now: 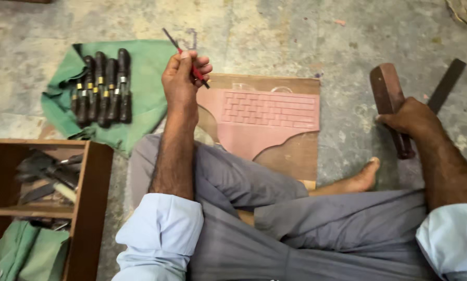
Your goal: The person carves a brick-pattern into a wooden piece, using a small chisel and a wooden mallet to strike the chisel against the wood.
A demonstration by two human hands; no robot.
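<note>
While the person sits cross-legged on the concrete floor (275,31), the left hand (182,78) is raised and clenched around a thin red-handled carving tool (187,57), lifted clear above the brown wooden panel with a pink brick-patterned relief (267,122) that lies flat before the knees. At the side, the right hand (410,118) grasps a dark reddish wooden mallet (389,104), its head resting on the floor. Six dark-handled chisels (102,88) lie in one row on a green cloth (145,78), near an open wooden toolbox (90,208).
</note>
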